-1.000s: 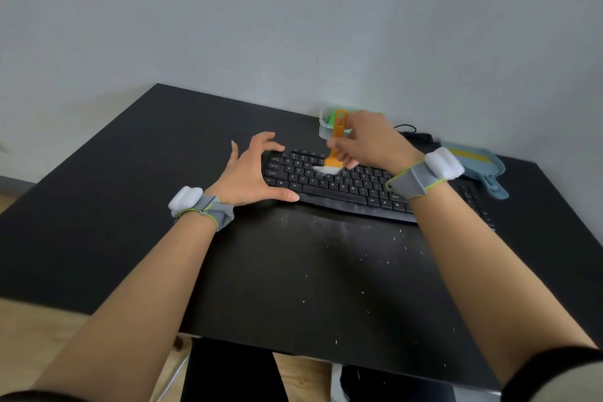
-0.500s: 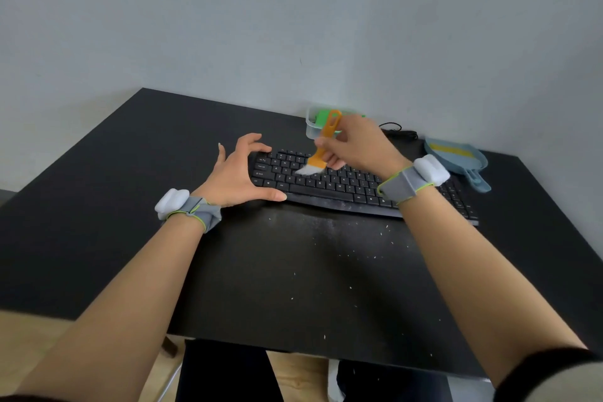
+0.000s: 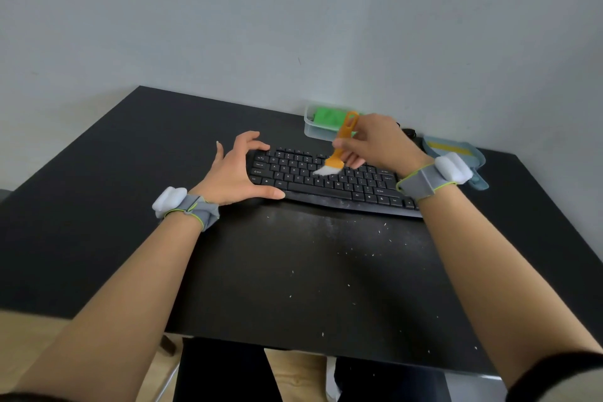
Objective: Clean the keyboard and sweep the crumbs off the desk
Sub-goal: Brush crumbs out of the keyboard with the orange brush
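Observation:
A black keyboard (image 3: 329,184) lies across the back middle of the black desk (image 3: 98,206). My left hand (image 3: 236,171) grips the keyboard's left end, thumb along its front edge and fingers curled over its far corner. My right hand (image 3: 378,142) pinches an orange-handled brush (image 3: 341,148) whose white bristles touch the keys near the middle of the keyboard. Pale crumbs (image 3: 349,251) lie scattered on the desk in front of the keyboard, out to the near edge.
A clear plastic tub (image 3: 313,132) holding something green stands against the wall behind the keyboard. A light blue dustpan (image 3: 470,153) lies at the back right, partly behind my right wrist. A black cable runs near the wall. The desk's near edge is just above my lap.
The brush has swept a little leftward along the keys. My left hand keeps its hold on the keyboard's left end. The camera view has shifted slightly.

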Available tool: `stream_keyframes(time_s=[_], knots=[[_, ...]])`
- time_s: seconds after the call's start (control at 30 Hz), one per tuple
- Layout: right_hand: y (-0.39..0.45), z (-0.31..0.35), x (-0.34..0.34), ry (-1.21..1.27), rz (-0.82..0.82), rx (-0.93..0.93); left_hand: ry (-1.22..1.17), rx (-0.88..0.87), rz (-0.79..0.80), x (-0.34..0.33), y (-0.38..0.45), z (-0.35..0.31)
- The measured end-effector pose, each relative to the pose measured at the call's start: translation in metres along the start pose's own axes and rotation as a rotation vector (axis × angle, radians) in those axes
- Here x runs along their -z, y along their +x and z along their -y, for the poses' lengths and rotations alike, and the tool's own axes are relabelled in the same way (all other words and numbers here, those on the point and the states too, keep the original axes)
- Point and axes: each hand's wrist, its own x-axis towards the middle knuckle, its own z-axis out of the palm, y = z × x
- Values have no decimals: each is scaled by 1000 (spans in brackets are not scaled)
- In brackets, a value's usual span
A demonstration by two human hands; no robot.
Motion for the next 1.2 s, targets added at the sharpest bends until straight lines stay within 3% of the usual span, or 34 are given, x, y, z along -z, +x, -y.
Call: stream_keyframes(time_s=[0.2,0.3,0.4,0.63,0.73,0.83,0.97,1.07,1.2], knots=[[-17,-28,36,-216,-39,-107,11,-6,1,-1,0,0],[-18,-20,36,-151,-129,-45,16,-9,0,-1,-1,-2],[-19,-15,25,-3,-80,-13,15,-6,4,0,-2,-5],[-35,-55,50,-195,-52,-164,12,4,0,0,-2,-3],[-38,-51,57,-124,-137,-133,4,10,2,-1,-2,-4],[-34,-43,42,2,-112,-100,5,10,-1,-1,-3,-4],[-33,-53,41,-156,-67,-180,4,11,-3,-1,-4,-5],[-33,-56,52,-284,-155,-199,9,16,8,0,-4,-5],[-31,-30,43,-72,-274,-111,7,12,15,0,-5,-5]])
